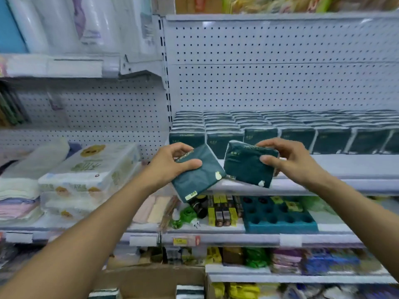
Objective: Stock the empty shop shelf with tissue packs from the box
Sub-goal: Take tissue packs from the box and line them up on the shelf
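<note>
My left hand grips a dark green tissue pack, tilted, in front of the white shelf. My right hand holds a second dark green tissue pack just to the right of the first; the two packs' lower corners nearly touch. Behind them, several rows of the same green packs stand upright on the shelf, filling it from the left post to the right edge of view. The cardboard box sits at the bottom, with packs showing inside.
A perforated white back panel rises above the stocked rows. Large white tissue bundles lie on the left shelf. Below are a teal tray with round holes, small bottles and boxes, and price tags on the shelf edges.
</note>
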The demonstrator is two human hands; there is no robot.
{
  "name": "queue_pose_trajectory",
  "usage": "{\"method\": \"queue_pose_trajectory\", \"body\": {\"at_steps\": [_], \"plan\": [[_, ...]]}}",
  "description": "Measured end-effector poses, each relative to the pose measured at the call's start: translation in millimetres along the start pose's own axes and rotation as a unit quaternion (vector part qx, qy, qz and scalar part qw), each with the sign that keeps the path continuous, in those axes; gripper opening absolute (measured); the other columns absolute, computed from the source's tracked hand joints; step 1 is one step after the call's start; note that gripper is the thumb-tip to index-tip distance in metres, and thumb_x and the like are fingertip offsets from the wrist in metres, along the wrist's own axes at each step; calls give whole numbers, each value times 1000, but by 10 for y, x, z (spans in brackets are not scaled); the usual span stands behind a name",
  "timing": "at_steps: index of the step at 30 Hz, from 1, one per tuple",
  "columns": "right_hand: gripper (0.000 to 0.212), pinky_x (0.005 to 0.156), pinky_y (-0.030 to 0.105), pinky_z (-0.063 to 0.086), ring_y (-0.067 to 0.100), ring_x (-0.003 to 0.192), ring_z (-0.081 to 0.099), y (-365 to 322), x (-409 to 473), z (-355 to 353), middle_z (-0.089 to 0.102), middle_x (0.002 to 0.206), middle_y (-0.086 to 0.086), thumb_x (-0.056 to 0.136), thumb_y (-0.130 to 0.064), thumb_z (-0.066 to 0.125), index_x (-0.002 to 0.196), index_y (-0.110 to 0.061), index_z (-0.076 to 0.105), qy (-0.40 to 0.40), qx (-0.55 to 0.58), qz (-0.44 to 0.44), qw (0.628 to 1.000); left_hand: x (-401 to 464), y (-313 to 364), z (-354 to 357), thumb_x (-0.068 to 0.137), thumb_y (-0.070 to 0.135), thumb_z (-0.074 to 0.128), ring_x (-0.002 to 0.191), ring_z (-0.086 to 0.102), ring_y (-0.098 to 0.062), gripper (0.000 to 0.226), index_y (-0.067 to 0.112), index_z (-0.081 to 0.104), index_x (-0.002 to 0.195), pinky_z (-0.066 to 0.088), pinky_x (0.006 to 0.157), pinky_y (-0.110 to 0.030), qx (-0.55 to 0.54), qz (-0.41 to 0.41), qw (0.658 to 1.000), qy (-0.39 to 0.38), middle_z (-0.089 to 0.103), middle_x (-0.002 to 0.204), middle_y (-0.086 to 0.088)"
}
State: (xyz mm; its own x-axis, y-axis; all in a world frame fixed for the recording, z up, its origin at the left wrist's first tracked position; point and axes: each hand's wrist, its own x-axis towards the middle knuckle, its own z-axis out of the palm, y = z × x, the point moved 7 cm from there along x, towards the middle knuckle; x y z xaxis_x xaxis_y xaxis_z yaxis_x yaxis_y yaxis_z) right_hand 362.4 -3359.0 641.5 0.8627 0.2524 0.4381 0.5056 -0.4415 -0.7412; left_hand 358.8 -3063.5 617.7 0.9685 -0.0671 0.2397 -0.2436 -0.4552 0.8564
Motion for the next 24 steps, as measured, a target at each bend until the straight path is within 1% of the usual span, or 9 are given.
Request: {"method": "queue_pose_trajectory", "body": {"at_steps": [3,6,7,10,11,14,16,20,24], "plan": [[27,57,23,53,14,64,56,222,117,-470,67,105,-4,88,-9,68,102,-32,67,54,-45,-17,997,179,127,195,69,48,84,101,65,-11,32,37,69,95,53,85,-35,-13,4,1000,10,72,104,9],[26,72,42,56,34,70,53,621,200,-782,64,109,-14,88,-13,70,103,-34,68,87,-96,3,992,374,177,390,70,43,85,107,64,-12,36,31,69,100,55,89,-36,-12,-4,1000,-2,70,110,4],[26,76,43,54,32,73,55,745,222,-806,64,110,-14,88,-15,70,103,-35,68,80,-108,8,991,434,205,456,70,42,85,108,63,-11,37,29,68,101,54,90,-36,-8,-5,1000,-4,69,111,4],[25,88,29,43,19,100,57,988,297,-749,62,112,-5,89,-15,68,105,-34,67,71,-130,9,989,585,296,638,70,42,84,107,63,-13,34,28,68,97,53,89,-36,-8,-6,1000,-8,70,109,5],[25,89,27,40,17,102,54,1026,344,-736,60,110,-2,89,-15,68,108,-31,67,79,-145,4,986,624,330,693,71,42,84,106,63,-12,33,29,68,96,53,86,-34,-4,-5,1000,-10,69,107,7],[25,85,26,37,13,95,45,1045,524,-668,50,104,-2,89,-16,68,113,-25,70,81,-203,-20,976,701,404,829,76,37,82,100,55,6,31,27,66,100,46,75,-18,7,-4,1000,-11,63,104,15],[25,83,27,39,11,97,42,1037,632,-609,45,104,-3,90,-17,68,114,-23,70,82,-227,-39,970,732,421,897,77,36,81,99,52,10,33,24,66,104,42,70,-13,5,-7,1000,-7,61,104,16],[26,80,31,44,16,106,46,997,779,-499,47,112,-1,90,-16,67,115,-22,69,93,-256,-76,959,773,374,984,78,38,80,106,58,-2,32,23,68,103,46,75,-18,0,-18,1000,6,66,109,7],[26,70,38,51,22,111,46,990,841,-448,52,113,4,88,-18,69,114,-22,71,110,-283,-101,948,764,333,1026,83,37,75,93,66,-11,22,23,71,99,51,70,-20,-16,-32,999,10,71,101,1]]}}
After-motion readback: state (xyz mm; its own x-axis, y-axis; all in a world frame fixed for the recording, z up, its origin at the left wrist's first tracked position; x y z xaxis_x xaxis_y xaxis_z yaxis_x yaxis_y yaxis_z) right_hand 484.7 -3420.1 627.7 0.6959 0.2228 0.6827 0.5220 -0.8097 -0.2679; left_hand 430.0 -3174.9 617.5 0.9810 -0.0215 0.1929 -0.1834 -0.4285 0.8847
